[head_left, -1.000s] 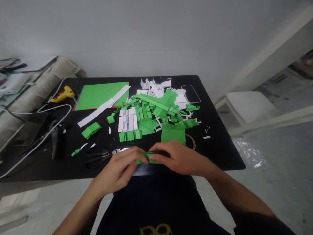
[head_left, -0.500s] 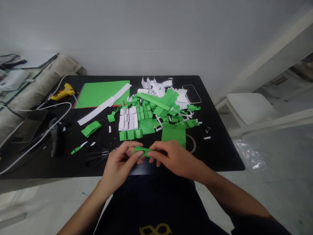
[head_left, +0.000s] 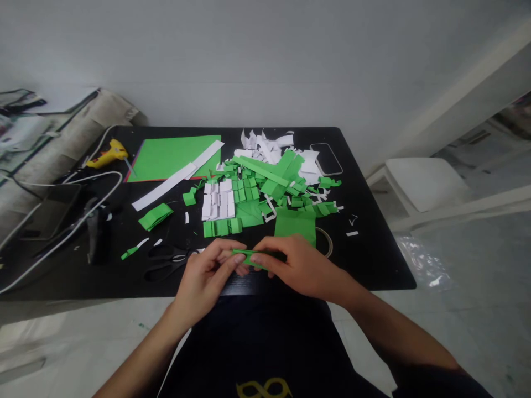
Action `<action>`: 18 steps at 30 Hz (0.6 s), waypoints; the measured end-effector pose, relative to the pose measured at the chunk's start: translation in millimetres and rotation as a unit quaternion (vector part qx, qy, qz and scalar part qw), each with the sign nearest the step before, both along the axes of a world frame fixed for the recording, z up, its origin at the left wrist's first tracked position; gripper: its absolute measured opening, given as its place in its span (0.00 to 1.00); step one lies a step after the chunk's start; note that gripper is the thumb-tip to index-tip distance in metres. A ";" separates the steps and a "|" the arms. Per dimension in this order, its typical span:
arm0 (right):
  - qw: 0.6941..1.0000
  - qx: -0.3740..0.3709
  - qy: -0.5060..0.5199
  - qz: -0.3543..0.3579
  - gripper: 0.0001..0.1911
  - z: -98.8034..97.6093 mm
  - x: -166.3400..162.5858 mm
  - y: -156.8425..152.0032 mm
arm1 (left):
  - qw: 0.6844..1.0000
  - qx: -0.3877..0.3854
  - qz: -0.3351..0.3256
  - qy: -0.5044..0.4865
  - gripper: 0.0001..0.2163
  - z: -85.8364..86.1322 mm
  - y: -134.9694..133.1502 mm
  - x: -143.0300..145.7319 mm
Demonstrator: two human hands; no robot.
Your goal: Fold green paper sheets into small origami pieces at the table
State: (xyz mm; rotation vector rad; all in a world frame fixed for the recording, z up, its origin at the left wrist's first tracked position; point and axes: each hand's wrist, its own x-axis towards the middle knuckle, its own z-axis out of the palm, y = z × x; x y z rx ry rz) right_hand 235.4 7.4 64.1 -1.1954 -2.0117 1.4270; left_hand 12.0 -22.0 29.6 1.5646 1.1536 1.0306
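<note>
A folded green paper strip point(head_left: 245, 256) is pinched between both hands just above the near edge of the black table point(head_left: 373, 249). My left hand point(head_left: 206, 279) grips its left end with thumb and fingertips. My right hand point(head_left: 296, 265) is closed on its right end. Just behind them lie a green paper rectangle point(head_left: 295, 224) and a pile of folded green and white paper pieces point(head_left: 253, 188). Black scissors point(head_left: 166, 261) lie left of my left hand.
A large green sheet point(head_left: 172, 157) with a white paper strip point(head_left: 178, 174) lies at the back left, beside a yellow glue gun point(head_left: 107, 155) and white cables point(head_left: 62, 221). A phone point(head_left: 326, 158) lies at the back right. A tape ring point(head_left: 326, 240) sits near my right hand.
Both hands have lifted the green strip slightly off the table edge and turned it between the fingers. The paper on the table has not moved.
</note>
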 end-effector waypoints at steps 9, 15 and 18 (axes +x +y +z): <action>0.998 -0.016 0.052 -0.014 0.11 -5.2 -2.0 1.7 | 0.999 -0.020 0.014 -0.042 0.07 1.3 -1.0 5.7; 0.997 -0.039 0.065 -0.026 0.12 -7.2 -0.6 1.4 | 0.996 -0.014 0.026 -0.081 0.10 0.3 -3.2 9.9; 0.997 -0.047 0.057 -0.031 0.13 -7.1 -1.5 0.7 | 0.995 -0.005 0.026 -0.099 0.10 -1.6 -4.6 10.4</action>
